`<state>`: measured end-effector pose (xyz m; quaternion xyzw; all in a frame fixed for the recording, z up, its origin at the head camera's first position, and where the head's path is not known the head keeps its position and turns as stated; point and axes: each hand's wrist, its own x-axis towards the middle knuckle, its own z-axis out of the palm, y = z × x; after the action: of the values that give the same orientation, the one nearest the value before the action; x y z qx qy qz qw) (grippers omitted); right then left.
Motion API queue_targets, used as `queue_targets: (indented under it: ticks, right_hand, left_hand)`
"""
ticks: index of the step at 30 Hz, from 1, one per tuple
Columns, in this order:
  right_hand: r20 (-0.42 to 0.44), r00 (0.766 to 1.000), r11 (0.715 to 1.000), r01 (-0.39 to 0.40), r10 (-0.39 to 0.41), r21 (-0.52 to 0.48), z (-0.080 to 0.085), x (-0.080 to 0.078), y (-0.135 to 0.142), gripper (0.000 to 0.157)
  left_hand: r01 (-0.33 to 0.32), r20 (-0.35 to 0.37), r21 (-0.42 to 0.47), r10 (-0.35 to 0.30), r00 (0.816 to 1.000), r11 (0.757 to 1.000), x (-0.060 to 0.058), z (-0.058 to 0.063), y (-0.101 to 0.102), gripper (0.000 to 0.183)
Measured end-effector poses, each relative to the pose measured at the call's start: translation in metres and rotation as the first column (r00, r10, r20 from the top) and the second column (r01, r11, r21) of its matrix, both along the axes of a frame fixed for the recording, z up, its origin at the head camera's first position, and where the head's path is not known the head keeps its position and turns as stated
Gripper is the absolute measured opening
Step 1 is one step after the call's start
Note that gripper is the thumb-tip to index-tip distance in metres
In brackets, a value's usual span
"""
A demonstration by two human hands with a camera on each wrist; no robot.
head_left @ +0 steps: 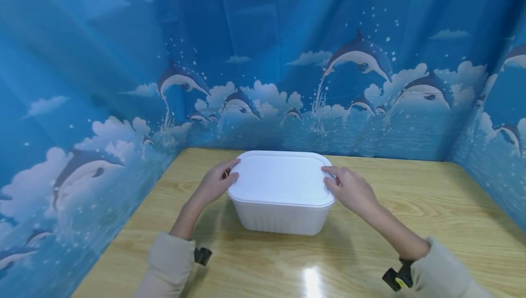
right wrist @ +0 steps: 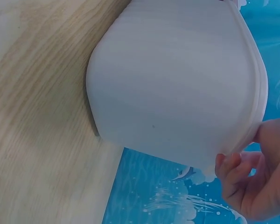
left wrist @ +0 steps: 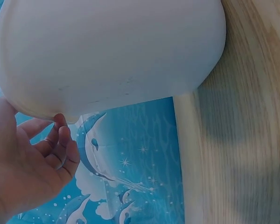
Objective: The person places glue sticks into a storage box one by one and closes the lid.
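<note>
A white plastic box [head_left: 284,218] stands on the table with a flat white lid [head_left: 281,177] on top. My left hand [head_left: 216,181] holds the lid's rim at the left end, thumb and forefinger on the edge, the other fingers curled beneath. At the opposite end my right hand [head_left: 351,188] grips the rim in much the same way. In the left wrist view, the left hand's fingertips [left wrist: 59,119] touch the underside of the rim. The right wrist view has the right hand's fingers [right wrist: 231,165] bent under the rim. The box's inside is hidden.
The wood-grain table [head_left: 255,266] carries the box near its back edge. Blue curtains [head_left: 255,38] printed with dolphins hang behind and on both sides. A small black wrist camera [head_left: 202,256] sits at the left sleeve, another black camera [head_left: 397,279] at the right.
</note>
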<state>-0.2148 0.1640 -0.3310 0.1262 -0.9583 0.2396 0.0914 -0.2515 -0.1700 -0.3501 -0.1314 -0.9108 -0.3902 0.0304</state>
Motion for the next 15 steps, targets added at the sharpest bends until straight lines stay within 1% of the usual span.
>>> queue_targets:
  ticks: [4,7,11,15]
  right_hand:
    - [0.012,1.000,1.000,0.012,-0.012,-0.025,0.0005,0.0013,-0.0010,0.035]
    - [0.016,1.000,0.999,0.016,-0.015,-0.048,0.0004,0.0016,-0.0010,0.036]
    - [0.039,0.999,0.997,0.024,-0.022,-0.069,-0.0004,0.0028,-0.0014,0.037]
    - [0.063,0.998,0.995,0.035,-0.029,-0.095,-0.0019,0.0048,-0.0026,0.039]
  left_hand:
    - [-0.010,0.006,0.031,0.009,1.000,0.999,0.0003,-0.0014,0.0017,0.046]
    - [-0.005,0.016,0.053,0.004,1.000,0.999,0.0004,-0.0021,0.0024,0.046]
    - [0.005,0.036,0.099,-0.009,0.999,0.995,0.0003,-0.0041,0.0016,0.047]
    - [0.011,0.052,0.164,-0.020,0.998,0.986,0.0002,-0.0081,-0.0001,0.048]
